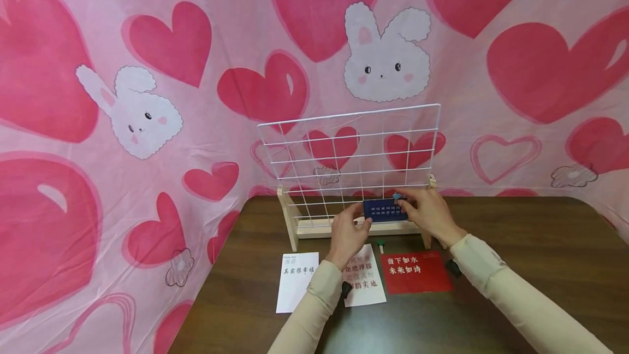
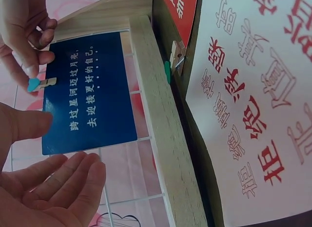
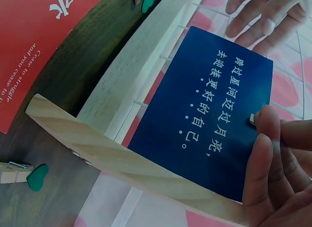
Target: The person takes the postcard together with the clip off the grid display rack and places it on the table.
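Observation:
A dark blue card (image 1: pixel 378 211) with white writing stands against the low part of a white wire grid (image 1: pixel 346 149). At its upper edge is a small wooden clothespin (image 2: pixel 48 82) with a light blue heart. My right hand (image 1: pixel 432 213) pinches this clothespin between thumb and fingers; in the right wrist view the fingers (image 3: pixel 265 154) mostly cover it. Beside the card's left end is my left hand (image 1: pixel 348 232). Its fingers are nearly straight and its thumb lies near the card's corner in the left wrist view; whether it touches the card, I cannot tell.
Wooden feet and a pale bar (image 1: pixel 314 231) carry the grid on a brown table (image 1: pixel 236 294). In front lie a white card (image 1: pixel 295 283), another white card (image 1: pixel 366 294) and a red card (image 1: pixel 417 277). Clothespins with green hearts (image 3: pixel 38 178) lie nearby. A pink heart-patterned cloth (image 1: pixel 236 21) hangs behind.

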